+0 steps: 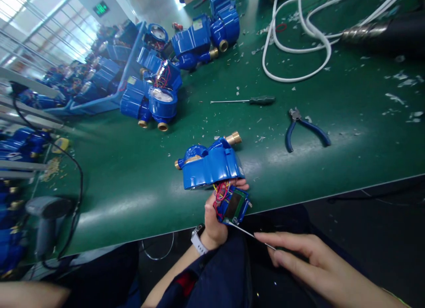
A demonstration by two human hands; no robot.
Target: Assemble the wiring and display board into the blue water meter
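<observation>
My left hand grips a blue water meter at the near edge of the green table. The meter's open cover hangs toward me with a small circuit board and display and red and yellow wires. My right hand is below the table edge, fingers pinched on a thin metal tool whose tip touches the board's lower corner. A watch sits on my left wrist.
Blue-handled pliers and a slim screwdriver lie on the table beyond the meter. Several blue meters are piled at the back left beside a blue crate. White cable loops at the back right. A grey scanner stands at left.
</observation>
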